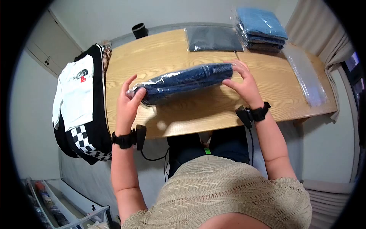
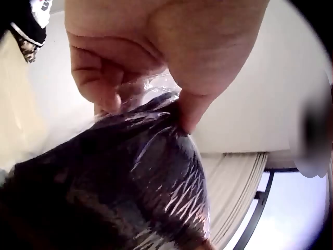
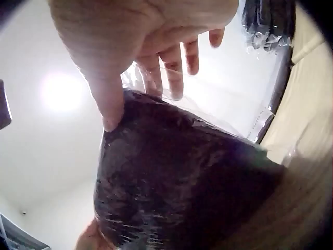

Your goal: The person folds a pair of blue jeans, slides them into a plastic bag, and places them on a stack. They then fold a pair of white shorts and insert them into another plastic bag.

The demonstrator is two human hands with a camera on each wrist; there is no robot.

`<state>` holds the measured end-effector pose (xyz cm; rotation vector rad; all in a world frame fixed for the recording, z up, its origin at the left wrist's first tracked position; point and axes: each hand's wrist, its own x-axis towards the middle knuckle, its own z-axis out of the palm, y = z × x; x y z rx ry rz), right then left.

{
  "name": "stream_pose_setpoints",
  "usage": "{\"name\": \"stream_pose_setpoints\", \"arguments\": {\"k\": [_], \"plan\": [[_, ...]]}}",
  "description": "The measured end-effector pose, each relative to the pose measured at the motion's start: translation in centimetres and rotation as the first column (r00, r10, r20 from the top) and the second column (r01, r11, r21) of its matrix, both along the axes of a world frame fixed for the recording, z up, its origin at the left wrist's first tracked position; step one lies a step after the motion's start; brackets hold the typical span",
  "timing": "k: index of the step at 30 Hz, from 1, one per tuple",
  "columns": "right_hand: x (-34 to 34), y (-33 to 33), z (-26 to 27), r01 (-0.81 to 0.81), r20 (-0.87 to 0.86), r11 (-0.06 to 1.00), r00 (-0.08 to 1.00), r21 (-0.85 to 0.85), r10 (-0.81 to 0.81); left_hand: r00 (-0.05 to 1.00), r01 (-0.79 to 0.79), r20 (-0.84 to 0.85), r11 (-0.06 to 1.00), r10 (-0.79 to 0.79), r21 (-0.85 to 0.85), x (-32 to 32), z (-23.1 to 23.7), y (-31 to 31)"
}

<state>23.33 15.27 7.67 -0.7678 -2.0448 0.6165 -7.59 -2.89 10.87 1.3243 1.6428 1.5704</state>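
A folded pair of dark blue jeans [image 1: 183, 82] in a clear plastic bag is held up over the table, its right end tilted higher in the head view. My left hand [image 1: 127, 105] grips its left end, thumb on the near side. At the other end my right hand [image 1: 246, 84] pinches the bag between thumb and fingers. In the left wrist view the wrapped jeans [image 2: 119, 177] hang from the left thumb and fingers, the film creased and shiny. The right wrist view has the right thumb pressed on the bagged jeans [image 3: 171, 166], fingers behind.
A stack of bagged jeans [image 1: 261, 28] stands at the back right of the wooden table [image 1: 133, 57]. Beside it lies a flat dark grey bag [image 1: 213, 39]. Clear plastic [image 1: 307, 76] lies along the right side. A black cup [image 1: 140, 30] and piled clothes [image 1: 78, 91] are leftward.
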Motion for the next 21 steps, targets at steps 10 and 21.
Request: {"name": "stream_pose_setpoints", "arguments": {"k": [10,21], "plan": [[-3.0,1.2,-0.8,-0.264,-0.263,0.880,0.950,-0.395,0.167,0.987,0.020,-0.146,0.939,-0.074,-0.343,-3.0,-7.1,1.7],[-1.8,-2.0,-1.3,-0.111,-0.153,0.876,0.987,-0.468,0.044,0.998,-0.052,0.026,0.999,0.053,-0.014,-0.2,-5.6,1.0]]}}
